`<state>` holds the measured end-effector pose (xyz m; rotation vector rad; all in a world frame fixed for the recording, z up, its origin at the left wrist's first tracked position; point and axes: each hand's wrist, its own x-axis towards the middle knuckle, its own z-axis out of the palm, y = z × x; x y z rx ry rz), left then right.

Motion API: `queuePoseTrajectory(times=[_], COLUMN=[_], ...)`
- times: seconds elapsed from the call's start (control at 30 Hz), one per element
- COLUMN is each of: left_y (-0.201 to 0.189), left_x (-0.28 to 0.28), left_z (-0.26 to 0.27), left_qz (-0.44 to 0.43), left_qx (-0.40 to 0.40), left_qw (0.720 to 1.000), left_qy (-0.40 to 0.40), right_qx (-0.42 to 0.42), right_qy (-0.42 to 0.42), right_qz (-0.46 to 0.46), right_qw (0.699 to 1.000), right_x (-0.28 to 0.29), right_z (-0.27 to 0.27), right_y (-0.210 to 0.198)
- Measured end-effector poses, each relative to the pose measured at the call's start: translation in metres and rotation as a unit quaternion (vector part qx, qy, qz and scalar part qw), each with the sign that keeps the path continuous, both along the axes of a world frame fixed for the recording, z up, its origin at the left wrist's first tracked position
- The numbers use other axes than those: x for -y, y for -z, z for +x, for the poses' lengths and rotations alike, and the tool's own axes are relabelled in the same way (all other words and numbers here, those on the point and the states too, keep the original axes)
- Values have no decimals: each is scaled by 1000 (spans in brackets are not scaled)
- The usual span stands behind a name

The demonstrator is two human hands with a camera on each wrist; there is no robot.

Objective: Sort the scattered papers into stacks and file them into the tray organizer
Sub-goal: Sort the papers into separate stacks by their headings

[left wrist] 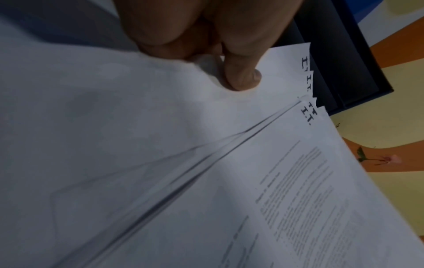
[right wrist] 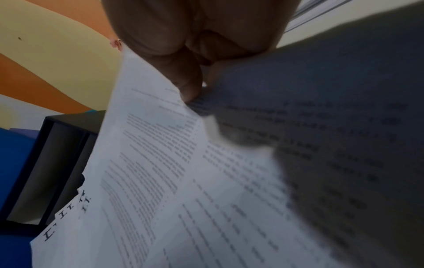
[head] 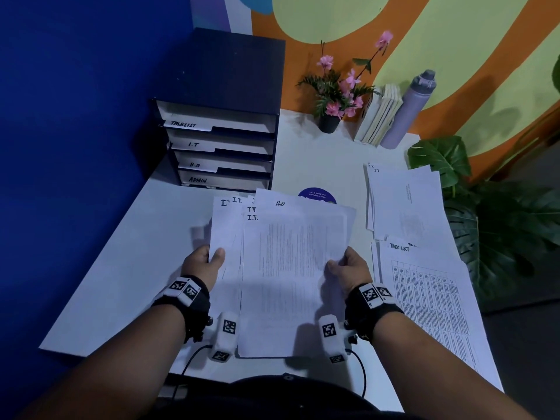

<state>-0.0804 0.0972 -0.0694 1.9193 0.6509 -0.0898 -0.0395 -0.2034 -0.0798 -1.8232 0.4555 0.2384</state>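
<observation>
Both hands were clamped on the fanned I.T. sheaf [head: 291,268]: left hand [head: 204,263] pinching its left edge, right hand [head: 348,269] its right. The sheaf's long axis pointed straight ahead at the tray organizer [head: 218,147], which sat ahead and a bit left, so the left hand was nearer. One sheet at the back looked marked differently, I think, but it was too blurry to read.

Handwritten on tray organizer [head: 218,144] fronts, top to bottom: "TASKLIST", "I.T", "H.R", "ADMIN". Marked "I.T." on top corners of fanned held sheets [head: 291,268], one rear sheet apparently "H.R"; "IT" on far right stack [head: 406,201]; "TASK LIST", partly legible, on near right stack [head: 430,286]. Printed on blue round sticker [head: 317,196]: "Let's keep our pantries clean"; body print elsewhere too small to read.
</observation>
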Motion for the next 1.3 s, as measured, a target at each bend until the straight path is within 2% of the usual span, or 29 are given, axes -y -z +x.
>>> queuePoseTrajectory(times=[0.2,0.27,0.33,0.4,0.47,0.6,0.7,0.8,0.87,0.93,1.07,1.17,1.23,1.3], left_y=[7,8,10,13,16,21,20,16,30,37,44,35,20,-4], left_x=[-4,-3,1,4,5,6,10,6,-8,-19,-28,-24,-13,4], left_z=[2,4,6,8,10,10,12,11,7,2,0,3,7,14], left_qz=[11,-11,-67,-105,-103,-84,-15,145,209,233,206,241,245,104], left_qx=[-4,-11,-16,-25,-52,-86,-86,-67,-125,-148,-127,-144,-107,-2], left_qw=[1000,1000,998,994,993,991,993,985,967,957,967,958,962,992], left_qy=[-17,-9,2,0,-4,53,76,58,73,91,80,61,62,76], right_qx=[-21,-20,-16,-11,-5,-14,-16,-14,-10,-8,-12,-10,3,25], right_qy=[26,20,4,-2,5,-8,-12,-6,8,17,-10,-11,4,22], right_qz=[97,123,147,157,156,161,160,155,128,104,85,64,71,79], right_qw=[995,992,989,988,988,987,987,988,992,994,996,998,997,996], right_x=[-2,-3,-5,-5,-3,-2,-3,-3,-2,1,9,9,5,-4], right_z=[-5,-6,-6,-6,-6,-11,-14,-14,-14,-13,-14,-13,-7,2], right_y=[-6,-8,-10,-13,-16,-20,-18,-15,-14,-13,-10,-13,-21,-35])
